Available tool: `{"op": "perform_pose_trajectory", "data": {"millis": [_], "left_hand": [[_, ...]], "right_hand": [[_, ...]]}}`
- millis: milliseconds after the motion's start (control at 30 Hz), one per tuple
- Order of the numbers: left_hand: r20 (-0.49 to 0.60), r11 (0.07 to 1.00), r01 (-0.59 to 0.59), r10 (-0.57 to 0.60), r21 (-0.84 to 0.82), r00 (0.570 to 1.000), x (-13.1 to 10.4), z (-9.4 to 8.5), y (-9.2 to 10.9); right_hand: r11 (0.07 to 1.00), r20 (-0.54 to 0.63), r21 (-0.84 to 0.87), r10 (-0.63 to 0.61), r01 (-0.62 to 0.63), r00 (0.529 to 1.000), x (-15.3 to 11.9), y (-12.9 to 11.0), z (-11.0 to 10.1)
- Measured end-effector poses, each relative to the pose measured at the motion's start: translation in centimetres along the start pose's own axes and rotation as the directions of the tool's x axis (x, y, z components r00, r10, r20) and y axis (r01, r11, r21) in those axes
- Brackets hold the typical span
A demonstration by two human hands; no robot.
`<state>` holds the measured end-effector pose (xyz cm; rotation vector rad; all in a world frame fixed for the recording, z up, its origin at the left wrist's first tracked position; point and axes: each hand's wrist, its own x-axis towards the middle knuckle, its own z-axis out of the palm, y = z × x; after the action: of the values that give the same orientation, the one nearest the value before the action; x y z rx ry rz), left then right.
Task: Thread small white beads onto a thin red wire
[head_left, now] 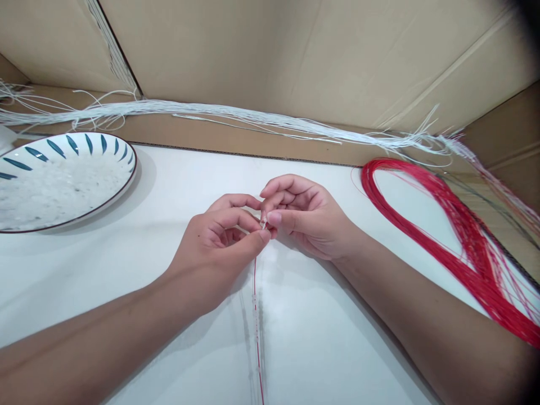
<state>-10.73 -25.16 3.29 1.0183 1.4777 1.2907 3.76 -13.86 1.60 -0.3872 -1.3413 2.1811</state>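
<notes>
My left hand [223,239] and my right hand [301,216] meet at the middle of the white table, fingertips almost touching. Both pinch a small white piece [264,224] between thumb and fingers; its full shape is hidden by the fingertips. From below my left fingertips a thin red cord [258,349] runs down toward the near edge of the view, with small clear bits along part of it.
An oval plate [63,180] with blue leaf marks and whitish translucent bits stands at the left. A red cord bundle [426,239] lies looped at the right. White cords [236,114] stretch along the cardboard wall [253,56] behind.
</notes>
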Motion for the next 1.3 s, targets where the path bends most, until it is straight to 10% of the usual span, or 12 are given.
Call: {"op": "perform_pose_trajectory", "data": {"millis": [1300], "left_hand": [[-0.012, 0.999, -0.026, 0.026, 0.021, 1.0, -0.04, -0.03, 0.15]], "right_hand": [[0.999, -0.015, -0.001, 0.049, -0.049, 0.999, 0.0, -0.04, -0.07]]}}
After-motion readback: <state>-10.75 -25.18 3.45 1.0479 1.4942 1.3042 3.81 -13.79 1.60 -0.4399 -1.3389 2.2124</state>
